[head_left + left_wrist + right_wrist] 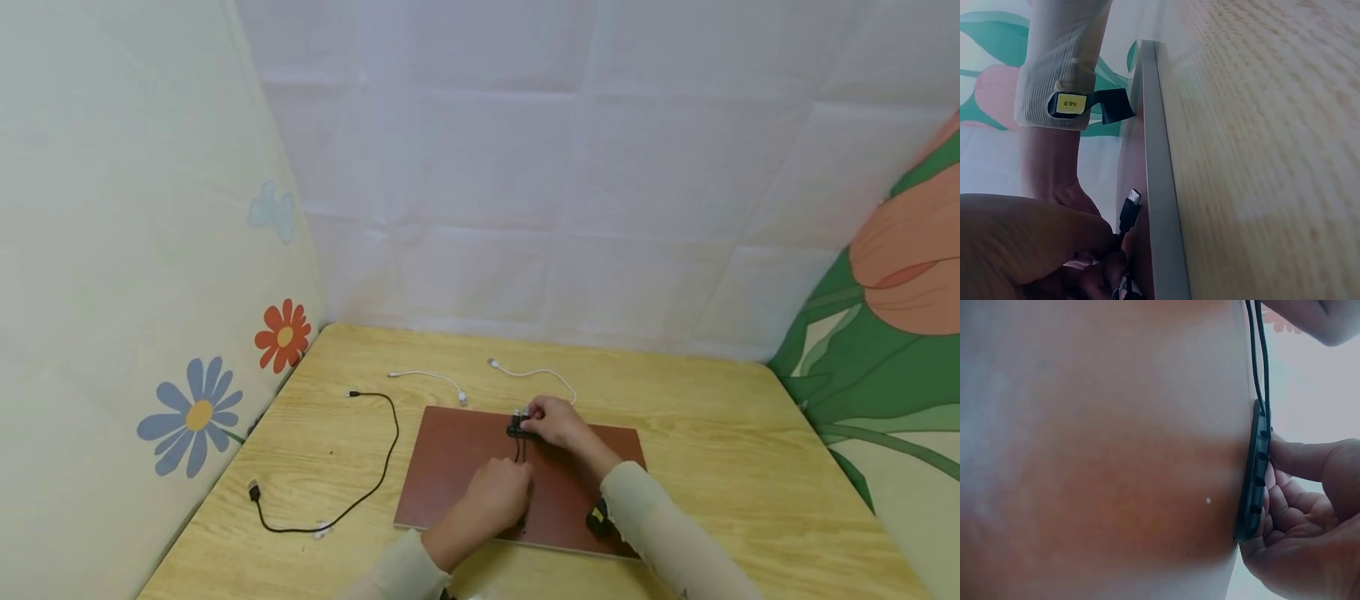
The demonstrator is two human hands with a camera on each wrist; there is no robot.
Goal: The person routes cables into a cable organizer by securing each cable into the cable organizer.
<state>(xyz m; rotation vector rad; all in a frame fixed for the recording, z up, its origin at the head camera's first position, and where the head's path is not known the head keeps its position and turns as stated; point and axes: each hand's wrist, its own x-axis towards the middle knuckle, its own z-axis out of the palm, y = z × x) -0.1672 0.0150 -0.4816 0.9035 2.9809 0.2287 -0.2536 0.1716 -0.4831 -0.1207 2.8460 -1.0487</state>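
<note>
A black cable clip strip (1252, 481) with several slots lies near the far edge of a flat reddish-brown board (450, 467). Two black cable strands (1263, 359) run along its slots, and USB plugs (516, 417) stick out beyond the strip. My right hand (555, 421) is at the strip, its thumb and fingers pinching a black cable by the plug end. Closer to the board's near edge, my left hand (498, 492) grips the black cable's other end. A small micro-USB-type connector (1129, 211) pokes out from the left fingers in the left wrist view.
Left of the board, a longer black USB cable (392, 454) lies curved on the wood-grain table (720, 467). Two short white cables (431, 374) (536, 372) lie behind the board. A black strap with a yellow label (597, 518) hangs at the right sleeve. Fabric walls surround the table.
</note>
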